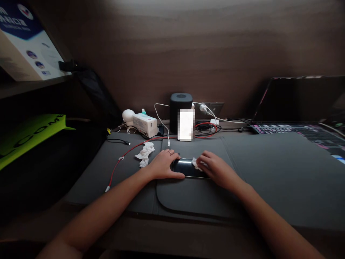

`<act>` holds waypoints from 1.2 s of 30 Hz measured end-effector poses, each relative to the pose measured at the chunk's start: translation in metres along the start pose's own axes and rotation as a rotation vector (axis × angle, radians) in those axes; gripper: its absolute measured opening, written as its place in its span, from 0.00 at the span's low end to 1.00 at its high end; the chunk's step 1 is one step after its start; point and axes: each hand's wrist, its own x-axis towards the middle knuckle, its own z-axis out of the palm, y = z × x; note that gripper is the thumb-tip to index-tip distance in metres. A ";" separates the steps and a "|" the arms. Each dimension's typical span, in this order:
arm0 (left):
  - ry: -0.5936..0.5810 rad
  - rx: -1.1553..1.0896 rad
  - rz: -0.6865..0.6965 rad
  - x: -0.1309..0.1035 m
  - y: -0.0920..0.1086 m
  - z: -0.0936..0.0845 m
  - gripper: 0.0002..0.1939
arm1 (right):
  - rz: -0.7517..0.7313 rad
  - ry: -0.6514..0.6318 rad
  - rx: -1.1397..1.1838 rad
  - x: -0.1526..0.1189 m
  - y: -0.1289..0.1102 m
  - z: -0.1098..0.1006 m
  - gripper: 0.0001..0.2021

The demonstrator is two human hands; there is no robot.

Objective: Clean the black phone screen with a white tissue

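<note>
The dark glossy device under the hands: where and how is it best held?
Probably by the long edges of the device near its left end, from above and left. It lies flat on the grey mat and looks thin, so the edges suit a spanning grip, as the left hand shows. The right hand and its crumpled tissue cover part of the other end.

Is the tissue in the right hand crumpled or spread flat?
Crumpled: the tissue shows uneven white folds bunched in the right hand.
</note>
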 end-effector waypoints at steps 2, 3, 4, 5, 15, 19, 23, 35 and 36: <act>-0.001 0.002 0.002 0.000 0.000 0.000 0.34 | -0.028 -0.008 -0.013 -0.001 0.001 0.000 0.10; 0.001 0.002 0.001 0.000 0.000 0.000 0.34 | -0.034 -0.004 -0.015 -0.001 0.001 0.000 0.10; 0.002 0.001 -0.001 0.000 -0.001 0.001 0.34 | -0.030 0.002 -0.015 -0.001 0.001 0.000 0.10; 0.002 -0.002 -0.002 0.000 -0.001 0.001 0.34 | -0.018 0.009 -0.014 -0.001 0.001 0.000 0.10; -0.009 -0.002 -0.004 0.000 0.001 -0.001 0.33 | -0.034 -0.022 0.001 0.001 -0.006 -0.002 0.11; -0.006 -0.003 -0.003 0.000 0.000 0.000 0.34 | -0.041 -0.044 -0.003 0.001 -0.007 -0.002 0.11; -0.002 -0.001 0.004 0.000 0.000 0.000 0.33 | -0.043 -0.043 0.006 0.000 -0.007 -0.001 0.10; -0.005 0.000 0.002 0.000 0.000 -0.001 0.34 | 0.011 -0.011 0.025 -0.001 -0.006 -0.001 0.07; -0.004 0.000 0.002 0.000 0.001 -0.001 0.33 | 0.006 -0.019 0.027 -0.001 -0.007 -0.001 0.07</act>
